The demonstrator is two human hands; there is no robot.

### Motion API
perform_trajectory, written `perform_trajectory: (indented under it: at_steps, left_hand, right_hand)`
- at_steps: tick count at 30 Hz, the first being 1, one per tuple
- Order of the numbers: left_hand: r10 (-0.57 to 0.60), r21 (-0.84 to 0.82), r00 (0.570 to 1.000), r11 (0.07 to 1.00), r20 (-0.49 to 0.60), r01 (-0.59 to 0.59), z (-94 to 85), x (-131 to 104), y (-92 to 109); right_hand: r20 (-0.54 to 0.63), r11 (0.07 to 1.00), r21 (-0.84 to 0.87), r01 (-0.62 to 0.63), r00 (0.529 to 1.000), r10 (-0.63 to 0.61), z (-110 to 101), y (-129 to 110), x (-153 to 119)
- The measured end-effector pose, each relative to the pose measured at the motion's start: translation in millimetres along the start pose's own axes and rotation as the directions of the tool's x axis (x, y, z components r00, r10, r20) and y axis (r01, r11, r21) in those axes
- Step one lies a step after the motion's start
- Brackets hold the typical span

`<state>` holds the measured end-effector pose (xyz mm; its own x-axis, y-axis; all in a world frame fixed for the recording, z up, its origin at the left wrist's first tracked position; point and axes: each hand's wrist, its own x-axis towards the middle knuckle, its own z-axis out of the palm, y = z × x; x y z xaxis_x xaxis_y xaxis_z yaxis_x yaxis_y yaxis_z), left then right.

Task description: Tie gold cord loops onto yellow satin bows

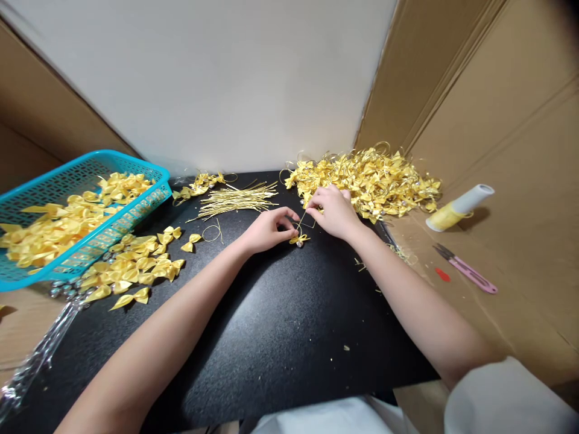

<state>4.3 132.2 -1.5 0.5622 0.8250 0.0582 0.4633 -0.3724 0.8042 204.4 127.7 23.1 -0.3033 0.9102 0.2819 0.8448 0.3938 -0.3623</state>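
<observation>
Cardboard walls (520, 120) and a white panel (226, 78) close in a black table (271, 337), its surface dotted with small scraps. At its middle, the left hand (271, 230) pinches with thumb and finger at a yellow bow (298, 240) with a silvery bell beneath it; whether the grip is on ribbon or cord is too small to tell. Just beyond and to the right, the right hand (335, 211) nips a thin gold cord (303, 217) that runs between the two. This piece looks partly made. Far right, a large heap of looped bows (375, 181) seems finished, while cut cords (237, 201) at the far side and loose bows (145, 259) to the left appear to await joining, so plenty remains. Left of those, a turquoise basket (67, 255) holds many more plain bows, filling much of its floor. Silvery strands (54, 337) trail toward the near left edge. On the cardboard at the right, a white tube (473, 198) with a yellow wrap stands tilted, near pink-handled snips (473, 274).
</observation>
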Motion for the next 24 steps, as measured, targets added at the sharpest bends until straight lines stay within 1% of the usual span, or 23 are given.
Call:
perform_trajectory:
  at_steps: [4, 11, 17, 21, 24]
  left_hand:
    - [0.004, -0.016, 1.000, 1.000, 0.024, -0.003, -0.1, -1.6, 0.3]
    - [0.001, -0.048, 0.998, 0.999, 0.056, 0.002, 1.8, -2.5, 1.2]
    - [-0.019, -0.105, 0.997, 0.994, 0.074, 0.027, 3.3, -3.1, 2.4]
    - [-0.011, -0.152, 0.996, 0.988, 0.085, 0.024, 5.0, -3.4, 3.4]
    - [-0.007, -0.151, 0.996, 0.988, 0.091, 0.020, 6.9, -3.9, 4.6]
  right_hand:
    - [-0.003, 1.000, -0.013, -0.009, 1.000, 0.009, -0.7, 0.6, 0.0]
    - [0.031, 0.997, -0.065, -0.030, 0.999, 0.032, -0.5, 2.0, 0.7]
    - [0.009, 0.997, -0.066, -0.047, 0.999, 0.047, 1.4, 4.0, 0.4]
    - [-0.002, 0.996, -0.075, -0.057, 0.998, 0.057, 2.1, 5.4, 0.3]
    - [-0.006, 0.995, -0.083, -0.054, 0.999, 0.054, 2.5, 6.0, 0.2]
